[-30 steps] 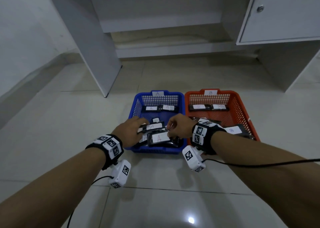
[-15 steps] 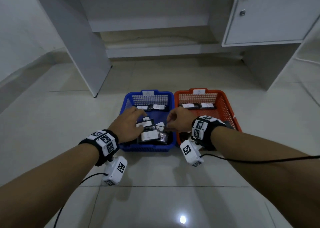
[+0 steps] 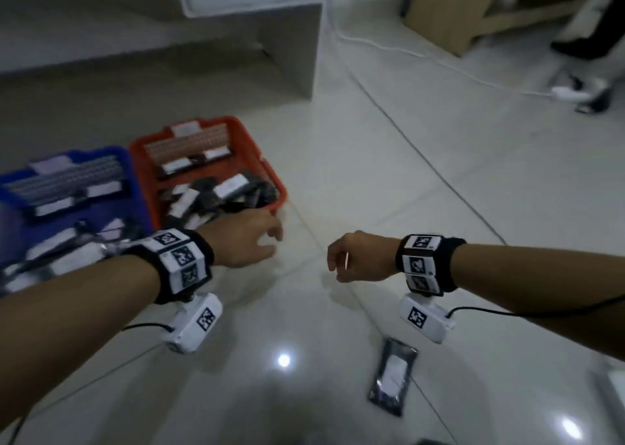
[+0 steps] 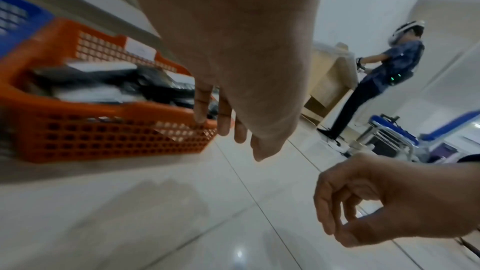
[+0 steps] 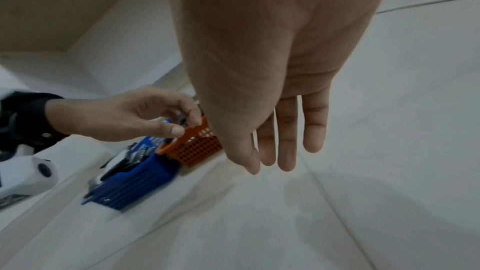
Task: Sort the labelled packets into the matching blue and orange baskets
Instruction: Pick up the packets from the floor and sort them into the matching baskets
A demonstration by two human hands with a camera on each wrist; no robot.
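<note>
The blue basket (image 3: 138, 201) at the far left and the orange basket (image 3: 262, 153) beside it both hold dark packets with white labels (image 3: 216, 194). One more dark packet with a white label (image 3: 392, 380) lies alone on the floor, below my right wrist. My left hand (image 3: 274, 241) hovers off the orange basket's front right corner (image 4: 116, 139), fingers relaxed and holding nothing. My right hand (image 3: 333, 262) hangs over bare tiles to its right, loosely curled and empty (image 4: 337, 219). The right wrist view shows the right fingers (image 5: 285, 141) hanging almost straight.
A white cabinet (image 3: 250, 38) stands behind the baskets. A white cable (image 3: 406, 50) runs across the floor to a power strip (image 3: 571, 91) at the far right, near a wooden box (image 3: 456, 5). Another person (image 4: 384, 81) stands further off.
My view has swung to the right. Both hands have left the packets in the blue basket and moved right, past the orange basket, over the floor. A loose packet has come into sight.
</note>
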